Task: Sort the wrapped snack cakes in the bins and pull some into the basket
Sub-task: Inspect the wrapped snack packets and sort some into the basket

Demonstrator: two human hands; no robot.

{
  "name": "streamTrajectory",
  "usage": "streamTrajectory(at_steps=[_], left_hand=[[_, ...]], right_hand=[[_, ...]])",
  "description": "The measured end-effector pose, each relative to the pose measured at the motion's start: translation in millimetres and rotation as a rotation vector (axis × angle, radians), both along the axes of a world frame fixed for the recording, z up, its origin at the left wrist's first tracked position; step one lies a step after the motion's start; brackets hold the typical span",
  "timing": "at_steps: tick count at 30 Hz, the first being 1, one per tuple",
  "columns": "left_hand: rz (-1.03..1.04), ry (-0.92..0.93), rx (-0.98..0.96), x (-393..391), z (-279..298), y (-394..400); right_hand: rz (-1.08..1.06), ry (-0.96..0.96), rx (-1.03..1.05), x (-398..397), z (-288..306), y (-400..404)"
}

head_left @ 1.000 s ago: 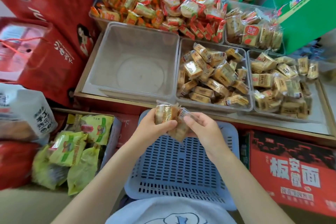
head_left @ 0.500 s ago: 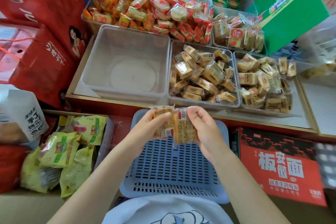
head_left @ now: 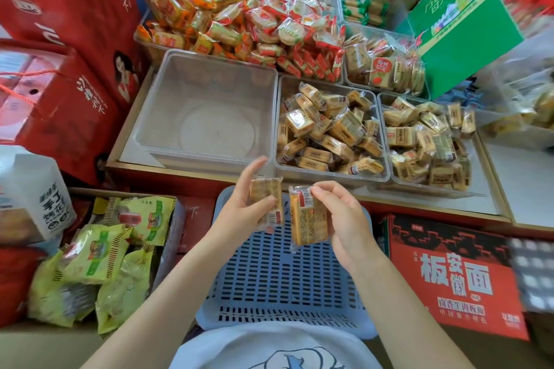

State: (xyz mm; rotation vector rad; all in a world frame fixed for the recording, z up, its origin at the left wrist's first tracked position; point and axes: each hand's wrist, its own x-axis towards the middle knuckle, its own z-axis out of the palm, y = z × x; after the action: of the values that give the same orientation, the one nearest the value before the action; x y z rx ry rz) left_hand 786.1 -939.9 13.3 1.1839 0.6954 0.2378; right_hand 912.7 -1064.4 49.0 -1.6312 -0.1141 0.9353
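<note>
Holding 2 snack cakes (head_left: 305,216) over basket (head_left: 278,281)

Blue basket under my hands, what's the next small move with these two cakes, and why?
Probably lower both and let go into the blue basket. The left hand and right hand each hold one wrapped cake right above it, and its slotted floor shows nothing inside.
</note>
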Motion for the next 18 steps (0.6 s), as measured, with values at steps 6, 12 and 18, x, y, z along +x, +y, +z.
streamTrajectory(at_steps=[6, 12, 18], left_hand=[[-0.043, 0.04, 0.113, 3.5, 4.1, -5.0], [0.03, 0.026, -0.033, -1.7, -2.1, -3.6], [0.086, 0.031, -0.083, -6.8, -0.1, -4.2]], right_hand=[[0.107, -0.117, -0.063, -10.4, 3.0, 1.4], [0.097, -0.07, -0.063, -11.4, 2.8, 1.8], [0.115, -0.151, -0.059, -7.8, -0.9, 0.3]])
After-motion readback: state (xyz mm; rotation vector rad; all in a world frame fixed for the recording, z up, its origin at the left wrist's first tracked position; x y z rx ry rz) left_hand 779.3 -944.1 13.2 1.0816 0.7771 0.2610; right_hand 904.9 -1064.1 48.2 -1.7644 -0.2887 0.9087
